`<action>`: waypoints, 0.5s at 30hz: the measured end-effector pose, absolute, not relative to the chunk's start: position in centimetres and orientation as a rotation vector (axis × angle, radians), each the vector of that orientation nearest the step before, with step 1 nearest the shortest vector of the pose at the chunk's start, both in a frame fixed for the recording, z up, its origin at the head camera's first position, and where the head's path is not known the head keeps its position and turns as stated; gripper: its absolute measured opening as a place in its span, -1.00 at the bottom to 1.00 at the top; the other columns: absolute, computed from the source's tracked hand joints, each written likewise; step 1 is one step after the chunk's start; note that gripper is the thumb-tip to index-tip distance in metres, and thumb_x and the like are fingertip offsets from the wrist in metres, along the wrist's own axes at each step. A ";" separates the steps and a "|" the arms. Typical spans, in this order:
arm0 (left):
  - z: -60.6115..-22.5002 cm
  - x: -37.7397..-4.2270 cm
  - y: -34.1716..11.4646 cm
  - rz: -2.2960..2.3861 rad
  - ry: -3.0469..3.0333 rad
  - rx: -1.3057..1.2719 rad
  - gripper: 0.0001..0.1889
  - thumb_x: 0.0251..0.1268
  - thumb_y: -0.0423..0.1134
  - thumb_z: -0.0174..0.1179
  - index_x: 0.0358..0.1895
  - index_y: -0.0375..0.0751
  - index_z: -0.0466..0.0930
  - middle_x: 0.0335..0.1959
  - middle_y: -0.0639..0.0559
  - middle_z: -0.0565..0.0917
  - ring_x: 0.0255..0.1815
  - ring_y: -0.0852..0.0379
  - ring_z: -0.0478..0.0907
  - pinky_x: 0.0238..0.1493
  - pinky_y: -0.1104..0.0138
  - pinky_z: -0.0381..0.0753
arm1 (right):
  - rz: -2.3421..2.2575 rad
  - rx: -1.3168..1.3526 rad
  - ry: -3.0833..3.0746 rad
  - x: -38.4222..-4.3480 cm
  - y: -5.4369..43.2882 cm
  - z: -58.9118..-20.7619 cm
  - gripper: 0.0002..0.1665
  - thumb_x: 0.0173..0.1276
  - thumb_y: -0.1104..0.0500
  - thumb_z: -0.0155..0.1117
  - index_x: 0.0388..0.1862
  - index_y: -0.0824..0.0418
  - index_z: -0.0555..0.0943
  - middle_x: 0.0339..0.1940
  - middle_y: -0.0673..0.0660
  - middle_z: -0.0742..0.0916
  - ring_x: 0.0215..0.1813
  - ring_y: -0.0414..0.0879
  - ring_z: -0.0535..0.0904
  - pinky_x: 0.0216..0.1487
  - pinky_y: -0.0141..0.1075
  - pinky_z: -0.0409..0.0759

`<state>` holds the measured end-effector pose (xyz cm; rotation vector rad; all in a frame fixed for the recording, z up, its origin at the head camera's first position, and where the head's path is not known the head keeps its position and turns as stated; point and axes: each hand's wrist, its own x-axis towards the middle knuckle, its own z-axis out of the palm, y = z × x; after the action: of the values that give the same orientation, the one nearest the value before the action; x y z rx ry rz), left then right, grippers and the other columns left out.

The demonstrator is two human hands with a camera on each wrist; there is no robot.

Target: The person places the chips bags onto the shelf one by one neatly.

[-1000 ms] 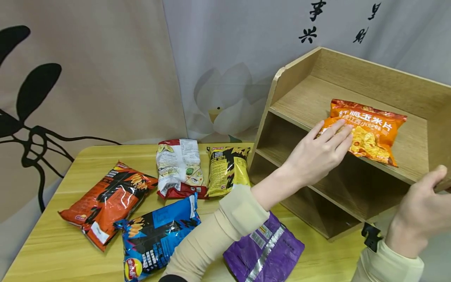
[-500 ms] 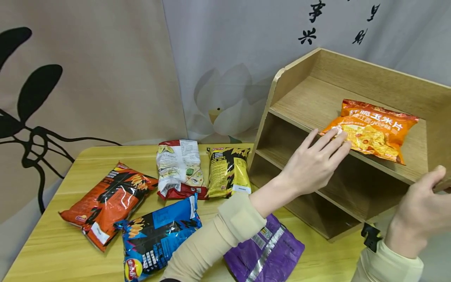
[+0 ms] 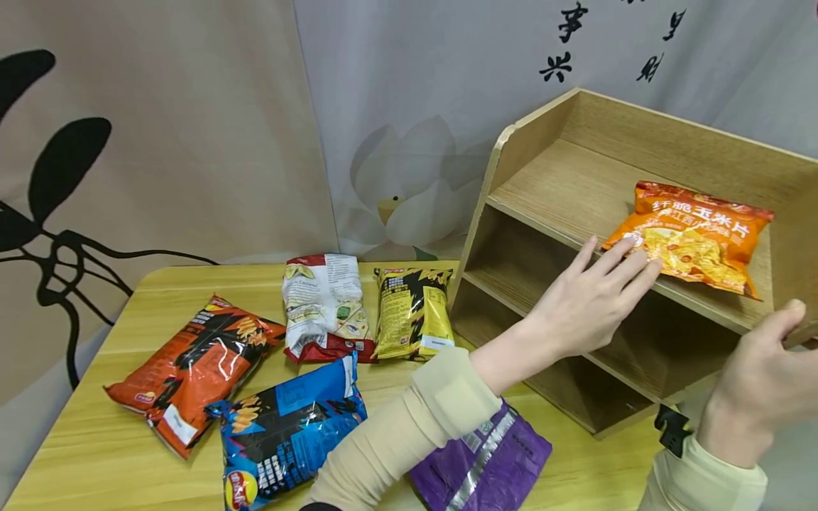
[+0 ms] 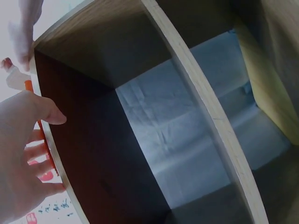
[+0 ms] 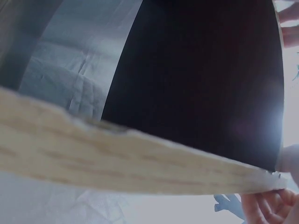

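An orange bag of corn chips (image 3: 696, 234) lies on the top board of a wooden shelf unit (image 3: 562, 174), toward its right side. My left hand (image 3: 591, 305) reaches up from below, its extended fingertips at the bag's lower left edge. In the left wrist view the left hand (image 4: 23, 154) lies along the board's front edge, thumb below the board. My right hand (image 3: 760, 390) grips the shelf unit's right side panel. The right wrist view has the fingers of the right hand (image 5: 271, 205) under that panel's edge and the thumb on its other face.
Below the top board are open compartments (image 3: 520, 248). On the yellow wooden table (image 3: 121, 341) lie a red chip bag (image 3: 198, 369), a blue one (image 3: 287, 426), a white-and-red one (image 3: 329, 305), a yellow one (image 3: 412, 312) and a purple bag (image 3: 488, 454). A curtain (image 3: 224, 128) hangs behind.
The orange bag of corn chips has slid right along the top board. My left hand drew slightly back and down off its front, then moved right. The right hand stays on the panel.
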<state>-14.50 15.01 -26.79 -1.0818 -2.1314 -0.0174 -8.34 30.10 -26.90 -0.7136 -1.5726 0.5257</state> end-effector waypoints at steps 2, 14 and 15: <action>-26.8 -14.4 15.1 -0.013 -2.151 -1.087 -0.47 0.32 -0.21 -0.22 0.38 0.04 0.26 0.32 0.19 0.39 0.45 0.11 0.21 0.46 0.04 0.21 | 0.530 -0.715 -1.572 -8.3 30.2 -27.0 -0.49 0.38 -0.03 0.03 0.24 0.15 0.44 0.25 0.01 0.57 0.27 -0.23 0.45 0.35 -0.48 0.28; -26.9 -14.3 15.3 0.094 -2.197 -1.083 -0.37 0.30 -0.12 -0.16 0.47 -0.04 0.10 0.42 0.10 0.31 0.49 0.11 0.18 0.44 -0.10 0.19 | 0.525 -0.836 -1.650 -8.0 29.9 -27.2 -0.52 0.40 -0.10 -0.05 0.24 0.00 0.45 0.08 -0.09 0.62 -0.03 -0.42 0.55 -0.04 -0.74 0.33; -26.8 -14.3 15.4 0.094 -2.195 -1.085 -0.36 0.29 -0.11 -0.14 0.47 -0.04 0.10 0.42 0.10 0.31 0.49 0.12 0.17 0.44 -0.11 0.18 | 0.526 -0.852 -1.658 -7.9 29.9 -27.2 -0.52 0.40 -0.10 -0.06 0.24 -0.01 0.45 0.07 -0.10 0.62 -0.10 -0.47 0.54 -0.06 -0.76 0.32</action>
<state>-14.34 15.37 -26.84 -1.0851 -2.1951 0.0940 -7.92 29.86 -27.19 -0.8523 -1.6581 0.5259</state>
